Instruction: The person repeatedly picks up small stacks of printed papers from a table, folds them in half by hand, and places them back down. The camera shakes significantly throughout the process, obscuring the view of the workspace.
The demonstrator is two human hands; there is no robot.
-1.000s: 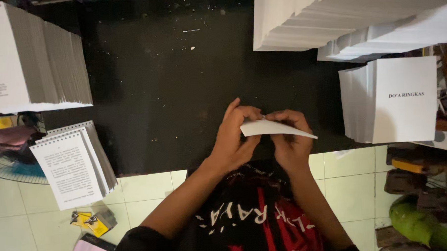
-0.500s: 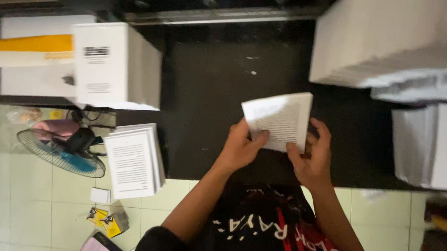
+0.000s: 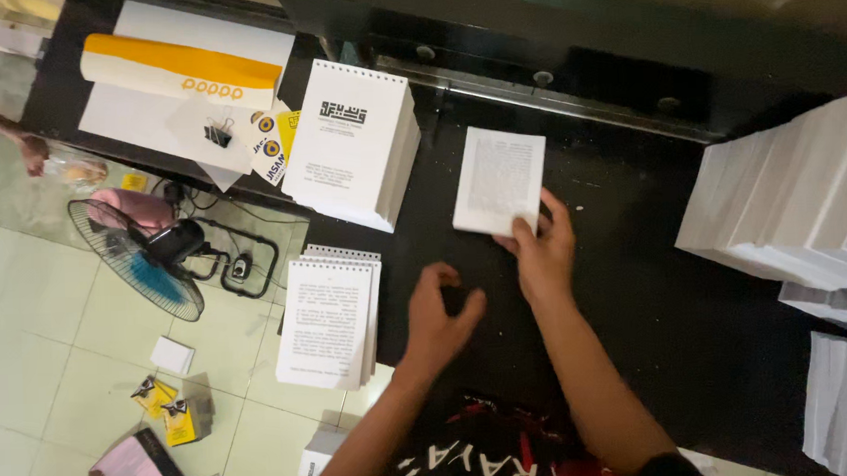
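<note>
Right hand (image 3: 543, 253) is flat on the black table (image 3: 622, 287), fingers stretched forward, tips pressing the near edge of a small stack of printed white sheets (image 3: 499, 180) — touching it, not wrapped around it. The stack lies flat just beyond the fingertips, its far edge close to the metal rail (image 3: 540, 91) at the back of the table.

Left hand (image 3: 442, 314) hovers just beside the right one, nearer the body, fingers loosely curled, holding nothing, apart from the sheets.

The sheets are matte paper, square-cornered, grey with fine print on top. To the left of them sits a thick white booklet block (image 3: 353, 145) with punched holes along its top edge and a dark emblem on the cover. Nearer the table's front edge, a thinner spiral-bound pad (image 3: 330, 318) hangs partly over the tiled floor (image 3: 62, 373).

Far right — tall stacks of plain white paper (image 3: 788, 206), leaning slightly. At the top left lies a rolled yellow-and-white sheet (image 3: 178, 70). Down on the floor stands a small fan (image 3: 143, 262) with blue blades.
</note>
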